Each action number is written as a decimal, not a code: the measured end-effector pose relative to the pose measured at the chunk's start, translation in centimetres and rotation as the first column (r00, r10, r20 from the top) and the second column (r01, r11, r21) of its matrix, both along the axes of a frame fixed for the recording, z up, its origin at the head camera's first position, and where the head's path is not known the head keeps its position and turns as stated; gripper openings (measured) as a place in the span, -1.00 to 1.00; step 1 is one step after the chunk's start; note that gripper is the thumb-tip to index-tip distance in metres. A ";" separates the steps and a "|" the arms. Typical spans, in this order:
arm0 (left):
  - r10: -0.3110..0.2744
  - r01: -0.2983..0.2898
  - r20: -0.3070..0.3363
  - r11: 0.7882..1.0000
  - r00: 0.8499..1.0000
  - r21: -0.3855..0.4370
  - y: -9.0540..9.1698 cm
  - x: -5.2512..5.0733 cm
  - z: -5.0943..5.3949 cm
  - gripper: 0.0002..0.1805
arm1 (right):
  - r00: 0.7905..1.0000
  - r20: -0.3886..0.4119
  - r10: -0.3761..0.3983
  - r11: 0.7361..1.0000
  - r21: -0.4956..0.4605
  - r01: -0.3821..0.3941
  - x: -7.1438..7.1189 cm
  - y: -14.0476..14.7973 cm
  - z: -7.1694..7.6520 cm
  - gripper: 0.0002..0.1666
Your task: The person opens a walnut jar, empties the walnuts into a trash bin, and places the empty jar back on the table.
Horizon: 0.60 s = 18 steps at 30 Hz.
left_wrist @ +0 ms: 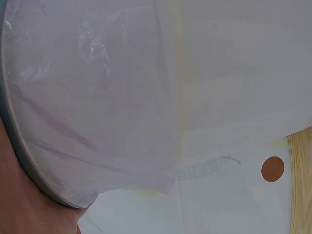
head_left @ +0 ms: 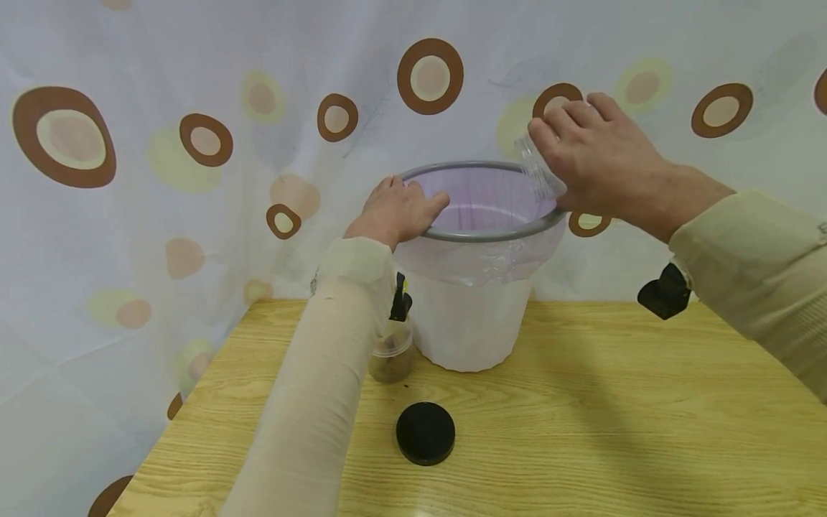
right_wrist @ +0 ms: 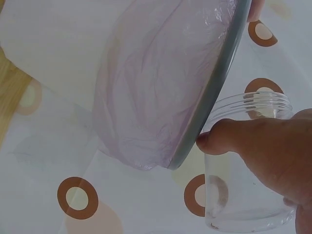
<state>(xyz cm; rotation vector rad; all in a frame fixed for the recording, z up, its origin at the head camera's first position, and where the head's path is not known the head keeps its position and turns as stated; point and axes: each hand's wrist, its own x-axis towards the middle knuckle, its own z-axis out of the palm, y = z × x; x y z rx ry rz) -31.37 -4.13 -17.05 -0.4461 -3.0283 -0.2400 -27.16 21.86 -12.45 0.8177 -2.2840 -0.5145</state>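
A white trash bin (head_left: 468,323) stands on the table, lined with a thin purple bag (head_left: 478,258) folded over its grey rim (head_left: 478,235). My left hand (head_left: 397,212) grips the rim at the left, its thumb over the opening. In my right hand (head_left: 594,154) is a clear jar (right_wrist: 251,180), held tilted at the right side of the rim. Its threaded neck (right_wrist: 251,102) has no lid, and a few tiny specks lie near its base. The right thumb (right_wrist: 219,136) touches or nearly touches the rim.
A small clear jar (head_left: 390,366) with brown contents stands left of the bin's base, partly behind the left sleeve. A round black lid (head_left: 425,433) lies on the wooden table (head_left: 581,431) in front. Behind hangs a patterned white curtain (head_left: 362,57).
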 end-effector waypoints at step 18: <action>-0.011 0.011 -0.008 1.000 1.000 0.013 -0.1 0.1 -0.1 -0.17 | 0.973 0.214 -0.089 0.972 -0.196 0.132 1.6 1.9 -0.1 0.11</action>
